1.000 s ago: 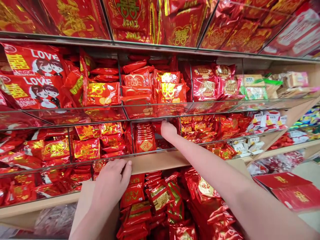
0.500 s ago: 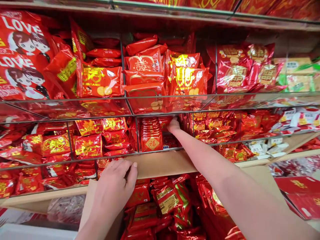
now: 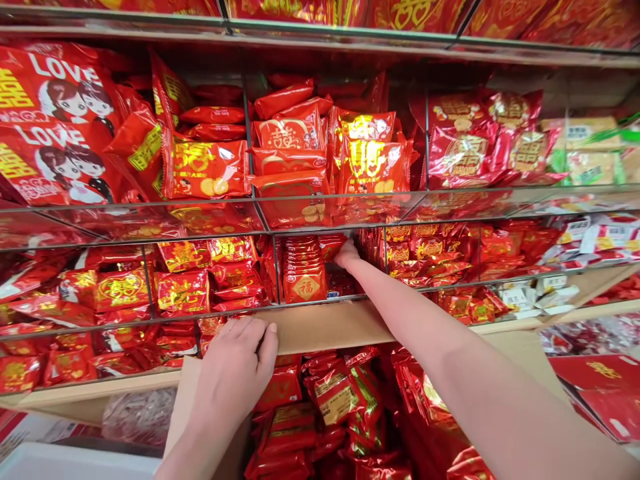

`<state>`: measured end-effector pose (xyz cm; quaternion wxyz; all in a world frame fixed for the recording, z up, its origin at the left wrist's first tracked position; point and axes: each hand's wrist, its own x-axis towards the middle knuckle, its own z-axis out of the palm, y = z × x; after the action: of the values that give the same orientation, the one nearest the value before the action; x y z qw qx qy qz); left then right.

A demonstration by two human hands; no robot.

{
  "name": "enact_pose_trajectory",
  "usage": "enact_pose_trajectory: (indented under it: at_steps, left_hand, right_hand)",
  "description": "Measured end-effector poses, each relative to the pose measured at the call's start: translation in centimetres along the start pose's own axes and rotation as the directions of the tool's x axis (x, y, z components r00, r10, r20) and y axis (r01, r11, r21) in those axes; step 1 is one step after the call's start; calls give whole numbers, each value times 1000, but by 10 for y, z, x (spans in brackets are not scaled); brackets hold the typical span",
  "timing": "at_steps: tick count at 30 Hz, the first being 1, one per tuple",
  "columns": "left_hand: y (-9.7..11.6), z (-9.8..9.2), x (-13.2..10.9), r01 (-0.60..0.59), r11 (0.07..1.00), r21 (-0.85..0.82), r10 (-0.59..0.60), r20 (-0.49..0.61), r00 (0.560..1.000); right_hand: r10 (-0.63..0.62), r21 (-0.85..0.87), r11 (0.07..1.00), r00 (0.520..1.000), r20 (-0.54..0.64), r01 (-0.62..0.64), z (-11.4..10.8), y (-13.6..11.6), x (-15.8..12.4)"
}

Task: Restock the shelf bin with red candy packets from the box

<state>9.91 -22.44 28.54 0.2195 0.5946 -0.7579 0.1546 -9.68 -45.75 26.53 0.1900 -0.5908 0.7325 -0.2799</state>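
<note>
Reaching into a glass shelf compartment (image 3: 310, 298), the right hand (image 3: 347, 255) sits just beside a stack of red packets (image 3: 304, 272), its fingers hidden, their grip impossible to tell; the left hand (image 3: 233, 377) curls slightly spread fingers (image 3: 250, 331) over the wooden shelf edge (image 3: 340, 327).

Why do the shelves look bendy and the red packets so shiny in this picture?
In the head view, the wide lens bends the glass shelf edge toward the corners. Also in the head view, white glare shines on the foil packet, and the right hand looks small beyond its stretched forearm.
</note>
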Motion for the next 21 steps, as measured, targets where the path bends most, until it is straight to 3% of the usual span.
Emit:
enact_pose_trajectory:
  at_steps: [3, 6, 9, 11, 13, 14, 16, 17, 19, 21]
  left_hand:
    - [-1, 1, -1, -8, 1000, 11, 8, 13, 1000]
    - [-2, 1, 1, -12, 999, 34, 11, 19, 1000]
    - [-3, -1, 3, -2, 1000, 14, 2, -6, 1000]
    - [-2, -3, -1, -22, 998, -57, 17, -96, 995]
    - [3, -2, -15, -157, 978, -141, 130, -183, 974]
    - [7, 0, -25, -259, 949, -181, 229, -171, 958]
    - [20, 10, -52, -416, 865, -280, 430, -13, 903]
    - [28, 17, -67, -418, 843, -339, 481, 126, 867]
    - [43, 34, -92, -228, 913, -337, 345, 345, 873]
    - [52, 50, -106, -7, 954, -300, 148, 447, 882]
  right_hand:
    - [56, -39, 998, 998, 36, -55, -8, -7, -8]
    - [7, -64, 998, 999, 34, -5, -24, -15, -24]
    - [-155, -54, 986, 988, 8, 155, -47, -18, -56]
    - [-294, -28, 956, 956, -8, 293, -65, -12, -88]
    - [-423, 14, 906, 906, -23, 424, -84, 3, -128]
    - [-481, 39, 875, 876, -32, 482, -92, 14, -150]
    - [-621, 149, 765, 779, -87, 627, -106, 42, -193]
    - [-649, 182, 735, 755, -89, 653, -112, 58, -213]
    - [-625, 199, 754, 777, -75, 626, -119, 89, -247]
    - [-590, 198, 789, 807, -20, 581, -121, 116, -270]
